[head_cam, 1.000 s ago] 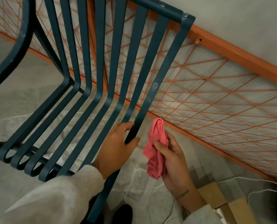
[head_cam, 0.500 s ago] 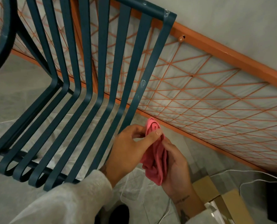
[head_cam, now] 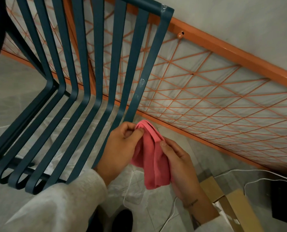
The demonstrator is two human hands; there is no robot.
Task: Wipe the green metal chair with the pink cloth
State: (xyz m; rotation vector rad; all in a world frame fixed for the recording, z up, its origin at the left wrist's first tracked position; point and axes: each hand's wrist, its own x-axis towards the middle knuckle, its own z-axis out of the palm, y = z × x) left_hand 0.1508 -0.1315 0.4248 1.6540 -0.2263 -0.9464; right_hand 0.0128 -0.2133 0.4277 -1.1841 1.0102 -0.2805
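Chair [head_cam: 97,64]: green slatted metal.
Cloth [head_cam: 152,158]: pink fabric, 4 o'clock of chair.
Left hand [head_cam: 121,148]: fingertips [head_cam: 140,131] pinch cloth top.
Right hand [head_cam: 179,164]: thumb [head_cam: 163,144] clamps cloth, fingers hidden.

Both hands meet close together at frame centre: left hand [head_cam: 121,148] pinches the upper fold of the pink cloth [head_cam: 152,158] between thumb and curled forefinger, right hand [head_cam: 179,164] cups it from behind, thumb laid on its front.
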